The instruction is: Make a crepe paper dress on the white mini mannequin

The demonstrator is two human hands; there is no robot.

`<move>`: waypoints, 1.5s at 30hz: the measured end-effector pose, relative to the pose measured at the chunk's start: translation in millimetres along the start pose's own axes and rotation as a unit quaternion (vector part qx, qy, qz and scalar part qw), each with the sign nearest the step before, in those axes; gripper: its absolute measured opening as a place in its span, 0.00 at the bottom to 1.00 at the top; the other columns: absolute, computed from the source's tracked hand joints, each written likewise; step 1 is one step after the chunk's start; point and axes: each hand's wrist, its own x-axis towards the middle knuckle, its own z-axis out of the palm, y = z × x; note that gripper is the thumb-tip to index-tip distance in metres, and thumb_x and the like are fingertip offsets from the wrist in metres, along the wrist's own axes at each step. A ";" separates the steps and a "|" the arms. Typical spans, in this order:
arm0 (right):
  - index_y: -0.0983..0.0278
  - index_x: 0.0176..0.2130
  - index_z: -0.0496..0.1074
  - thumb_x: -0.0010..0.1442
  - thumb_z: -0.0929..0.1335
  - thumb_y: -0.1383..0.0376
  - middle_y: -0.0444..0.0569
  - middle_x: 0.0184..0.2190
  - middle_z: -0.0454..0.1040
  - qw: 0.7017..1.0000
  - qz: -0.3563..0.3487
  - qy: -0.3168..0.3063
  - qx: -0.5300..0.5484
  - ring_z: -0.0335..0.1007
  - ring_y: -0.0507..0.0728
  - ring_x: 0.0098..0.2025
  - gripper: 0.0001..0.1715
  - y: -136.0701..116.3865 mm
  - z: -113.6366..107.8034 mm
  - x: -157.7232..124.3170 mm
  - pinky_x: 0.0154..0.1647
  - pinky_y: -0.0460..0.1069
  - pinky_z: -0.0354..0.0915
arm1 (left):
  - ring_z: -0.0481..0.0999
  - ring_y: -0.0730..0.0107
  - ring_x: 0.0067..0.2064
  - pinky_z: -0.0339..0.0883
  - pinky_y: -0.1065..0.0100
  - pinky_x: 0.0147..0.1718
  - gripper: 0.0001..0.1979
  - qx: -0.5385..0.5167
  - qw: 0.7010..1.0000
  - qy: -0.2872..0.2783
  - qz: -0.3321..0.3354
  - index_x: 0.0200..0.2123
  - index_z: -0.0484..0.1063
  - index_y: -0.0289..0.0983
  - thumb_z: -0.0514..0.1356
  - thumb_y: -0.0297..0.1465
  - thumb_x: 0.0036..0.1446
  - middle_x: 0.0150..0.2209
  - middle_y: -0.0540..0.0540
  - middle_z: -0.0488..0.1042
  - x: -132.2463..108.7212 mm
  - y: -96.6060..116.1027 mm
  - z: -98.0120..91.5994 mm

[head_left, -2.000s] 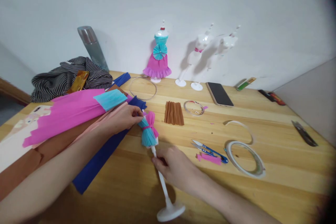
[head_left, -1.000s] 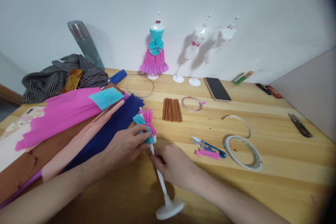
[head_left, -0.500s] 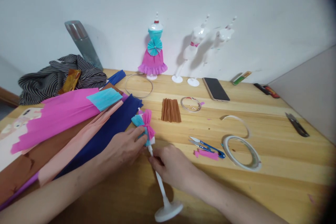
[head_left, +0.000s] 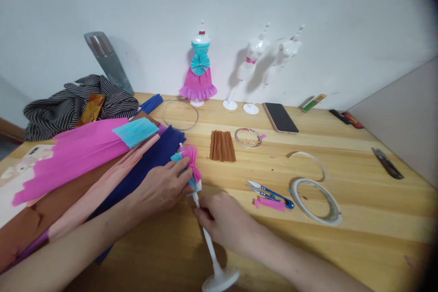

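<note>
A small white mannequin stand [head_left: 212, 255] lies tilted over the wooden table [head_left: 359, 232], its round base toward me. Its top end wears teal and pink crepe paper [head_left: 190, 164]. My left hand [head_left: 160, 187] wraps around that paper dress, fingers closed on it. My right hand [head_left: 224, 221] pinches the white pole just below the dress.
Crepe paper sheets [head_left: 75, 155] in pink, navy, peach and brown lie at left. A brown pleated piece [head_left: 222, 146], blue snips [head_left: 272, 191], tape rings [head_left: 316, 200], a phone [head_left: 279, 117] and three standing mannequins [head_left: 198, 68] are beyond. Striped cloth [head_left: 78, 100] sits far left.
My left hand slid from the top of the dress down around it. The teal paper is now gathered shorter and mostly covered by my fingers.
</note>
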 end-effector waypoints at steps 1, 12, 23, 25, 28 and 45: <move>0.64 0.23 0.73 0.58 0.62 0.64 0.50 0.21 0.75 1.000 0.000 0.000 0.000 0.63 0.51 0.21 0.16 -0.1 -0.3 0.1 0.22 0.47 0.43 | 0.76 0.58 0.41 0.73 0.62 0.31 0.14 0.008 1.000 0.014 0.007 0.46 0.69 0.35 0.50 0.34 0.63 0.52 0.37 0.72 -0.6 0.4 1.0; 0.65 0.25 0.74 0.59 0.63 0.62 0.49 0.20 0.74 0.999 0.003 -0.049 0.018 0.60 0.49 0.19 0.17 -4.2 -13.9 -2.8 0.21 0.47 0.41 | 0.74 0.64 0.40 0.69 0.65 0.38 0.10 -0.087 0.975 0.092 -0.185 0.41 0.74 0.38 0.54 0.25 0.60 0.38 0.46 0.75 8.7 -22.5 -18.6; 0.64 0.35 0.72 0.62 0.62 0.67 0.44 0.24 0.70 0.985 -0.047 0.096 0.132 0.62 0.50 0.25 0.10 12.9 -43.9 -3.4 0.27 0.45 0.54 | 0.72 0.64 0.39 0.64 0.64 0.41 0.08 -0.239 0.952 -0.050 -0.183 0.35 0.77 0.35 0.58 0.24 0.54 0.36 0.46 0.73 33.8 -36.5 -32.1; 0.64 0.41 0.72 0.62 0.62 0.68 0.44 0.27 0.71 0.973 -0.081 0.111 0.185 0.64 0.50 0.28 0.11 11.8 -44.8 5.1 0.29 0.44 0.58 | 0.72 0.64 0.38 0.63 0.65 0.40 0.08 -0.236 0.955 -0.067 -0.168 0.36 0.77 0.36 0.59 0.25 0.52 0.35 0.46 0.73 32.1 -39.4 -32.6; 0.64 0.47 0.72 0.61 0.62 0.72 0.47 0.33 0.73 0.967 -0.116 0.110 0.200 0.67 0.52 0.33 0.17 7.2 -42.8 21.4 0.34 0.45 0.61 | 0.72 0.63 0.40 0.63 0.65 0.40 0.12 -0.230 0.959 -0.071 -0.150 0.39 0.76 0.37 0.59 0.24 0.51 0.37 0.46 0.73 28.4 -43.9 -29.6; 0.67 0.44 0.74 0.57 0.62 0.78 0.52 0.39 0.71 0.980 -0.081 0.119 0.139 0.68 0.54 0.41 0.19 -1.7 -30.6 46.5 0.43 0.49 0.63 | 0.69 0.69 0.34 0.59 0.68 0.34 0.04 -0.280 0.945 -0.050 -0.160 0.30 0.72 0.35 0.57 0.25 0.51 0.33 0.49 0.71 29.0 -51.6 -19.3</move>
